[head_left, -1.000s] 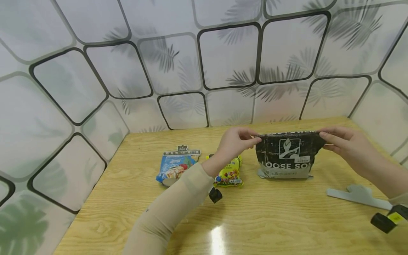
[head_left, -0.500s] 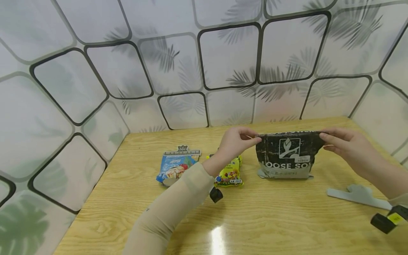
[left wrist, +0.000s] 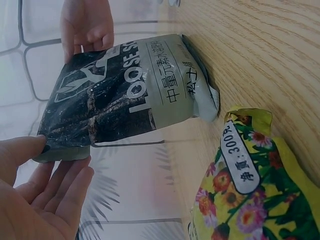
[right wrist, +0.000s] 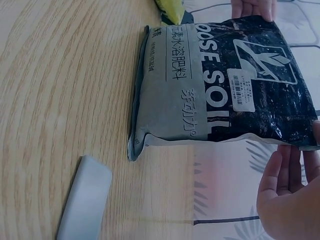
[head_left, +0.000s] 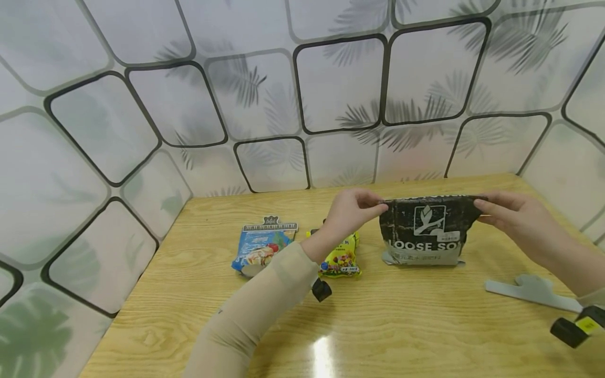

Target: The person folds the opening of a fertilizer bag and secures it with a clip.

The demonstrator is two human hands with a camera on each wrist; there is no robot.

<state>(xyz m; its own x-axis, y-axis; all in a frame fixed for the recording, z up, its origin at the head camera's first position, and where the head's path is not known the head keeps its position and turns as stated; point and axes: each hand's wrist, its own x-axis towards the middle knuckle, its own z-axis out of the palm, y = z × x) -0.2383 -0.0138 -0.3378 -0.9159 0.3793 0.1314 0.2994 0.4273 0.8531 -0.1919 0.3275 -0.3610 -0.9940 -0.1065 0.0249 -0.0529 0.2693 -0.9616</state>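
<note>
A black and grey bag (head_left: 423,231) printed "LOOSE SOIL" stands upright on the wooden table. My left hand (head_left: 344,216) pinches its top left corner between thumb and fingers. At the opposite top corner, my right hand (head_left: 527,223) pinches the edge in the same way. In the left wrist view, the bag (left wrist: 117,95) has its grey bottom resting on the table, and the left thumb lies over the top edge. The right wrist view shows a white barcode label (right wrist: 241,90) on the bag's front. Part of the right hand is cut off there.
Left of the bag lies a yellow flower-printed packet (head_left: 342,257), partly behind my left forearm. Further left is a blue food packet (head_left: 260,247) with a piano-key strip (head_left: 269,227) along its top. A flat grey piece (head_left: 531,291) with a raised bump lies near my right wrist.
The right hand's fingers have shifted slightly at the bag's top corner. The bag and left hand stay almost where they were.
</note>
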